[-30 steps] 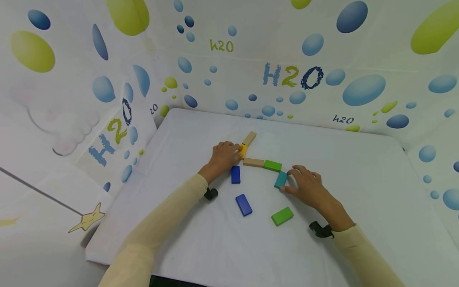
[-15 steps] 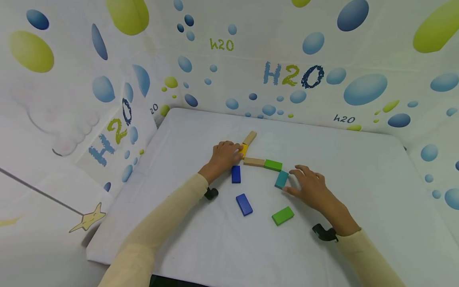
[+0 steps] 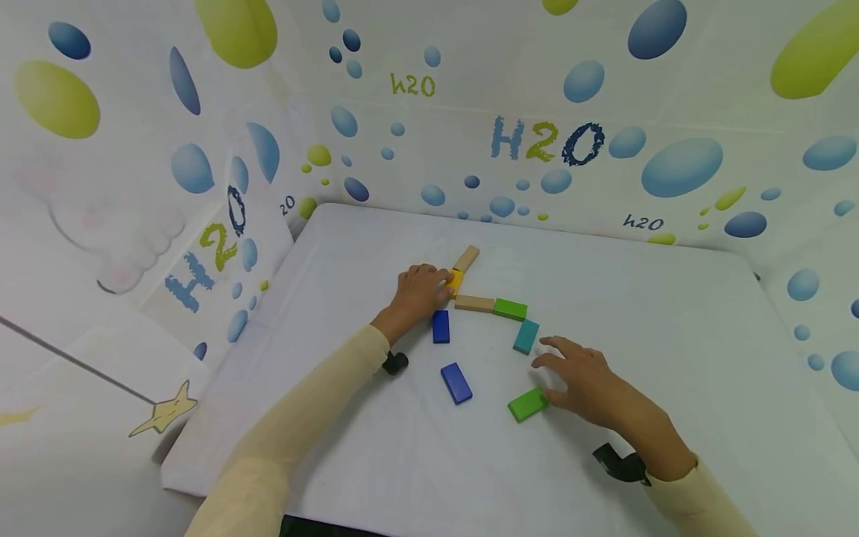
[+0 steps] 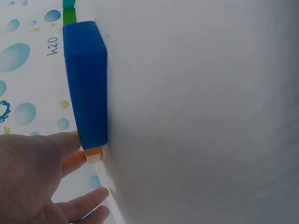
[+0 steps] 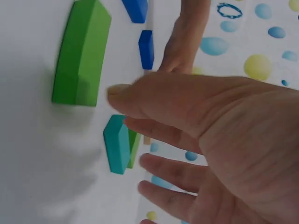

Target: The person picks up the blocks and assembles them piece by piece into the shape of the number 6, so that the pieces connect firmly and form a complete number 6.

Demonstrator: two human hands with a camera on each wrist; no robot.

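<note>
On white table [image 3: 644,298]: noted right hand [image 3: 585,379] released, beside green rectangular block [image 3: 526,406], nearside of teal rectangular block [image 3: 526,338]; advise pinching long sides. Cannot tell grip, left hand [image 3: 417,291].

The yellow block [image 3: 456,279] shows only in part (its left side is hidden); a rectangular green block [image 3: 527,405] lies flat, slanted, well apart to its near right.

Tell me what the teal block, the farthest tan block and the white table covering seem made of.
Teal block: probably painted wood, smooth and evenly coloured; plastic remains possible.
Farthest tan block: likely bare wood, matte, with its pale woody colour.
White table covering: apparently fabric, matte, with soft faint creases.
</note>
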